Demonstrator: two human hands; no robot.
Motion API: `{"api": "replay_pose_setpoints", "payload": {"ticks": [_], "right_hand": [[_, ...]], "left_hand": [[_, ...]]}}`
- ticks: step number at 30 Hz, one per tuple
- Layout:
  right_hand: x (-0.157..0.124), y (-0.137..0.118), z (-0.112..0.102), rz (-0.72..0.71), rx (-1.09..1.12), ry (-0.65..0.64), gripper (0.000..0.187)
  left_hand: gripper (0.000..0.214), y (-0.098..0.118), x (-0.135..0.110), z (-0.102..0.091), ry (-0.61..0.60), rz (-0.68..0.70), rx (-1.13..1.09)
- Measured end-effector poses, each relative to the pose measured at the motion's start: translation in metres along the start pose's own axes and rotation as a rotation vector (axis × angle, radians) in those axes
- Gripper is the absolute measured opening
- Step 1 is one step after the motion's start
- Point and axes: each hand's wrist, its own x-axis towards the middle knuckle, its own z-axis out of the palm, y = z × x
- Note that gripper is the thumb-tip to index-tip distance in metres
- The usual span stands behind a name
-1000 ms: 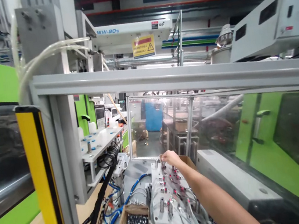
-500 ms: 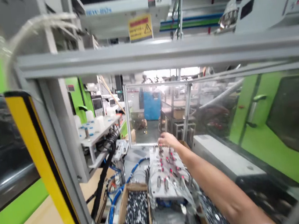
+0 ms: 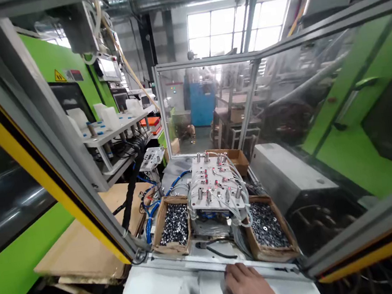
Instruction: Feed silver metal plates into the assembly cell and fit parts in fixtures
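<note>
Two cardboard boxes (image 3: 174, 250) of small metal parts (image 3: 174, 224) are flanking the pin-studded fixture plate (image 3: 196, 182) beyond the white worktop (image 3: 160, 286). The right-hand grip (image 3: 250, 288) is lying over the worktop near its far edge, well apart from the plate; the view is not showing whether it is spread or pinching anything.

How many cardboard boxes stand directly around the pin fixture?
3: left box beside the fixture, right box opposite, rear box behind, partly covered. Others may be hidden.
</note>
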Motion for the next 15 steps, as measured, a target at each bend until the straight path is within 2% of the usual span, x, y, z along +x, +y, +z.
{"api": "replay_pose_setpoints", "payload": {"ticks": [3, 6, 10, 13, 15], "right_hand": [[0.006, 0.007, 0.020, 0.010, -0.093, 0.047, 0.031], [0.008, 0.009, 0.022, 0.005, -0.086, 0.083, 0.032], [0.007, 0.011, 0.010, -0.008, 0.041, 0.043, 0.031], [0.005, 0.016, -0.008, -0.060, 0.169, 0.059, 0.022], [0.003, 0.019, -0.023, -0.083, 0.242, 0.058, 0.023]], "left_hand": [[0.033, -0.001, 0.000, 0.005, -0.008, 0.020, 0.059], [0.034, -0.002, 0.000, 0.004, -0.020, 0.025, 0.096], [0.035, -0.002, -0.002, 0.002, -0.027, 0.017, 0.117], [0.036, 0.001, -0.005, 0.001, -0.018, 0.006, 0.118], [0.037, 0.004, -0.009, 0.000, -0.003, 0.002, 0.115]]}}
